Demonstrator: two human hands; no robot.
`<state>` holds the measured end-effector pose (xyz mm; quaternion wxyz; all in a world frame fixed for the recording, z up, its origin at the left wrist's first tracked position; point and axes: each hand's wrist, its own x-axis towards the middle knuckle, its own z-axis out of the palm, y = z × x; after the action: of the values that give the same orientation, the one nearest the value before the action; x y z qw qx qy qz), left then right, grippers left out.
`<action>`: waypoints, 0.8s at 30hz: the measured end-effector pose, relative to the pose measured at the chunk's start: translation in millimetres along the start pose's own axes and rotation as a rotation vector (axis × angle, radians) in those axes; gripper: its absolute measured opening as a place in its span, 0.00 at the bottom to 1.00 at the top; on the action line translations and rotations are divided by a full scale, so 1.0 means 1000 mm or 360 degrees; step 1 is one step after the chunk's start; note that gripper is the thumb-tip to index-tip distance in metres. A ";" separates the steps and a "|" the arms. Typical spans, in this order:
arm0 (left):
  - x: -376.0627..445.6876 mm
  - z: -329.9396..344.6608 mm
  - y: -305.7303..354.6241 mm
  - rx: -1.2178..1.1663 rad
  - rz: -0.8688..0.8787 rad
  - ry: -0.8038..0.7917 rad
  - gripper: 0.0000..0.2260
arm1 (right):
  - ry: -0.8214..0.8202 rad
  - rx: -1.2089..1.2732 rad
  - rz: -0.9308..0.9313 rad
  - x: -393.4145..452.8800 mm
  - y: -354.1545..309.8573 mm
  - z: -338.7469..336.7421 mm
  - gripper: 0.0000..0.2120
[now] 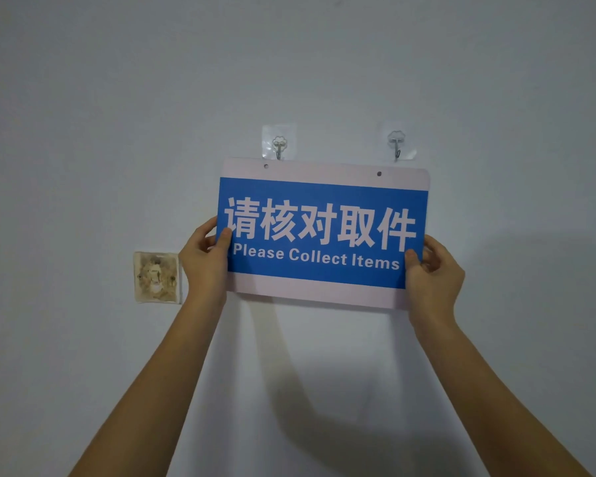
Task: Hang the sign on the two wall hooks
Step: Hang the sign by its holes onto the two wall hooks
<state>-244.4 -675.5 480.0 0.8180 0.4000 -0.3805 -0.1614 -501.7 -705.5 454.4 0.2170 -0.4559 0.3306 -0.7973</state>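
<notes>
A blue and white sign [324, 232] reading "Please Collect Items" is held flat against the wall, tilted slightly down to the right. My left hand [205, 259] grips its left edge and my right hand [432, 270] grips its lower right corner. Two small holes sit in the sign's white top strip, the left hole [266, 165] and the right hole [379, 173]. Just above the top edge are two clear adhesive hooks, the left hook [279, 146] and the right hook [397, 146]. Each hole lies below and a little left of its hook, and neither hook passes through a hole.
A stained square adhesive patch [157, 277] sticks to the wall left of my left hand. The plain pale wall [117, 98] fills the rest of the view, with the shadows of my arms and the sign below.
</notes>
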 end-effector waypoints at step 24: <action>0.019 0.029 0.019 -0.0128 0.0033 -0.0092 0.16 | 0.0116 -0.0039 -0.0249 0.008 -0.020 0.002 0.16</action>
<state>-254.4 -690.1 515.6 0.8237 0.3580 -0.4013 -0.1797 -504.8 -697.4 474.4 0.1361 -0.4537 0.3114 -0.8238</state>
